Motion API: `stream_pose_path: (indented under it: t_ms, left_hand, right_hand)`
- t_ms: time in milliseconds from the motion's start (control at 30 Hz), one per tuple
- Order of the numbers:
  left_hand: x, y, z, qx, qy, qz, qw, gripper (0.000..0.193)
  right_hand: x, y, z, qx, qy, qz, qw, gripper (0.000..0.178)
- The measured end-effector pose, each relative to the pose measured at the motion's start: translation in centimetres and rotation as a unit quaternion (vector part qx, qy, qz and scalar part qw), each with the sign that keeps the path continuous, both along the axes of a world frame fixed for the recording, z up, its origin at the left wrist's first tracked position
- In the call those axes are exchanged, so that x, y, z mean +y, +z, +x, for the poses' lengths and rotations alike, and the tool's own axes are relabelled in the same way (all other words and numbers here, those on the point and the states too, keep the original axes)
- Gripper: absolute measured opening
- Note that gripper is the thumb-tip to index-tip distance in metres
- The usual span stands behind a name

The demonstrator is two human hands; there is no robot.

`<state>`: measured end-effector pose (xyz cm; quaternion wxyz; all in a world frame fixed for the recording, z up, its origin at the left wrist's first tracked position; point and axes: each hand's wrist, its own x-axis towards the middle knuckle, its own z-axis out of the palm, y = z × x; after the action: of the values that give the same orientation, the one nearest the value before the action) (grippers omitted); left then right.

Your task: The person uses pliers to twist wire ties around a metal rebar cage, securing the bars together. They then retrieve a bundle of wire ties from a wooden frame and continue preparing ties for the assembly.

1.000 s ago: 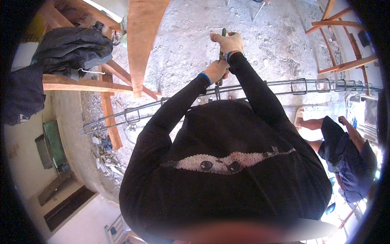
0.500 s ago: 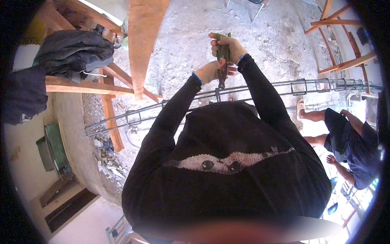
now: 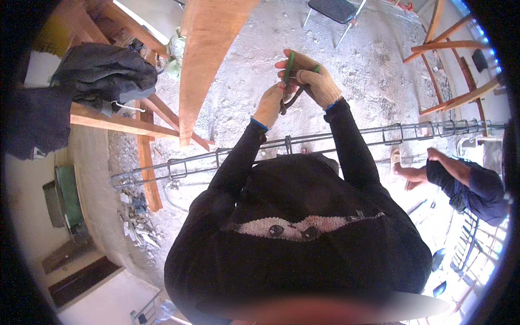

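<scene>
While both hands (image 3: 295,86) clamp green-handled pliers (image 3: 288,81), fingers shut; tool head hidden, probably behind left glove.

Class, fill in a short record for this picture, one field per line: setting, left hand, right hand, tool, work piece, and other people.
Setting: rough concrete ground with timber beams
Left hand: gloved, touching the pliers' jaw end
Right hand: gloved, gripping the handles
Tool: green-handled pliers, raised above the cage
Work piece: long steel rebar cage lying across the view
Other people: a crouching person at the right
</scene>
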<state>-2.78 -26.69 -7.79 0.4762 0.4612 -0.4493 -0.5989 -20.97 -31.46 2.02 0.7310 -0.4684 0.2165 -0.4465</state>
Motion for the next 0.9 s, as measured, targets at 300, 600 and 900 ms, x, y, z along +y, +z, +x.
stream_pose_path:
  t_ms: [300,600,900]
  left_hand:
    - [1.4,0.8,4.6,0.173,-0.016,0.137,0.975,0.044]
    - [1.1,-1.3,4.5,0.434,0.249,0.123,0.857,0.057]
    - [3.4,-3.6,8.0,0.111,0.116,0.102,0.982,0.034]
  right_hand:
    - [-0.7,-5.1,1.7,0.016,-0.023,0.063,0.998,0.061]
    - [4.8,-9.9,5.8,0.302,0.005,-0.029,0.953,0.059]
    - [6.3,-9.5,6.0,0.267,0.004,0.014,0.964,0.052]
